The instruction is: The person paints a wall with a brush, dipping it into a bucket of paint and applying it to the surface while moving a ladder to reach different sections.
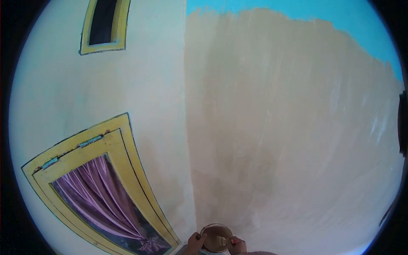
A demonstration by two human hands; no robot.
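Observation:
At the very bottom of the view my left hand (193, 243) grips the rim of a small round paint tin (216, 237) filled with beige paint. My right hand (238, 245) holds a paintbrush (222, 241) whose bristles rest in the tin. Both hands are close together just in front of a wall corner (188, 140). The wall to the right (289, 127) is covered with fresh beige paint, with a turquoise strip (340, 17) left along its top.
The left wall (127, 93) is pale cream. A yellow-framed doorway (106, 187) with a pink curtain is at lower left, and a small yellow-framed vent (104, 25) is high up. A dark object (402, 123) shows at the right edge.

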